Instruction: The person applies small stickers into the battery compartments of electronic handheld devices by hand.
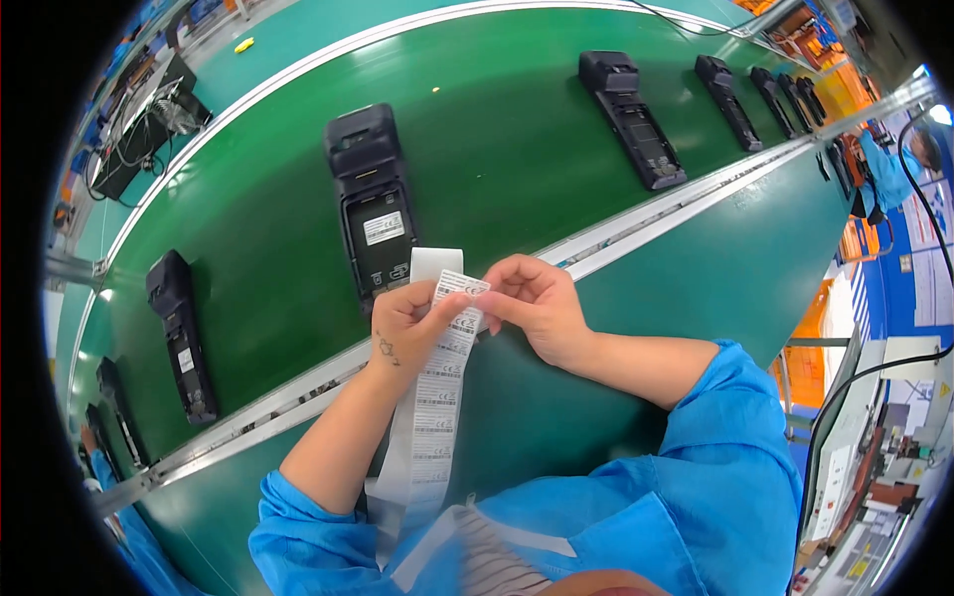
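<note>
A long strip of white printed labels (437, 402) hangs down toward my lap, its backing paper folded behind it. My left hand (405, 316) is closed on the strip near its top, thumb across the front. With a pinch of thumb and forefinger, my right hand (537, 308) grips the top label (463, 287) at its right edge; whether that label has lifted off the backing I cannot tell. Just beyond my hands, a black handheld terminal (373, 204) lies on the green conveyor belt, with a white label (383, 227) in its open recess.
More black terminals lie along the belt, one at the left (182, 338) bearing a label and one at the right (636, 124) without one visible. A metal rail (616, 238) divides belt from green worktop (696, 288). Another person's blue sleeve (104, 472) shows at far left. Orange crates (810, 368) stand right.
</note>
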Tool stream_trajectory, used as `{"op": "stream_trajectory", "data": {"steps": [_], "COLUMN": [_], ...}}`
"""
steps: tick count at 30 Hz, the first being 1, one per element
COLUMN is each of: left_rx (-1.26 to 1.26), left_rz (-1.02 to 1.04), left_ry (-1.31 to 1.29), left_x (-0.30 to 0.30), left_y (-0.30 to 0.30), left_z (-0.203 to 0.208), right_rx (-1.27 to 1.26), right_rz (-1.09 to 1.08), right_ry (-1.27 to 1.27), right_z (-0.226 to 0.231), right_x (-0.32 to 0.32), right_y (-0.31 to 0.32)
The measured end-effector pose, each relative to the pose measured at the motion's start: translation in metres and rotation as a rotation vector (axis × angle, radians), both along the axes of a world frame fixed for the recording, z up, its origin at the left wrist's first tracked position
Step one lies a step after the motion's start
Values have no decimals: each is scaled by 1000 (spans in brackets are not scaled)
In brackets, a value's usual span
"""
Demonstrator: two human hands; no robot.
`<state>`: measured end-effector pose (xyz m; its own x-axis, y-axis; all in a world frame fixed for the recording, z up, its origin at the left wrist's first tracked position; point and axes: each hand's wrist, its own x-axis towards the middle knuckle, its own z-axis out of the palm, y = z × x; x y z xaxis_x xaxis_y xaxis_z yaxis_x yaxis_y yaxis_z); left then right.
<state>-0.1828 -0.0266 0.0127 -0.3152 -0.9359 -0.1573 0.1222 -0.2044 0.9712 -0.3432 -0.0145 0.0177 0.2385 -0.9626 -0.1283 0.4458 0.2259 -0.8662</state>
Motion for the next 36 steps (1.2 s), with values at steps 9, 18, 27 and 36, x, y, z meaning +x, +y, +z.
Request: {"op": "stream_trajectory", "data": {"steps": [9, 18, 27, 36], "left_rx": [34, 175, 139, 97], "left_rz": [-192, -204, -274, -298], "left_ry": [91, 133, 148, 66], "left_x": [-11, -17, -23, -31], "left_y": [-3, -6, -12, -13], "left_z": [4, 5, 1, 2], "right_rx": [-170, -527, -204, -204], "right_rz": [-220, -961, -694, -288], "right_ry": [87, 473, 500, 934], "right_z": [-1, 21, 4, 11], "right_x": [-10, -167, -242, -242], "right_y": [-7, -123, -141, -157]}}
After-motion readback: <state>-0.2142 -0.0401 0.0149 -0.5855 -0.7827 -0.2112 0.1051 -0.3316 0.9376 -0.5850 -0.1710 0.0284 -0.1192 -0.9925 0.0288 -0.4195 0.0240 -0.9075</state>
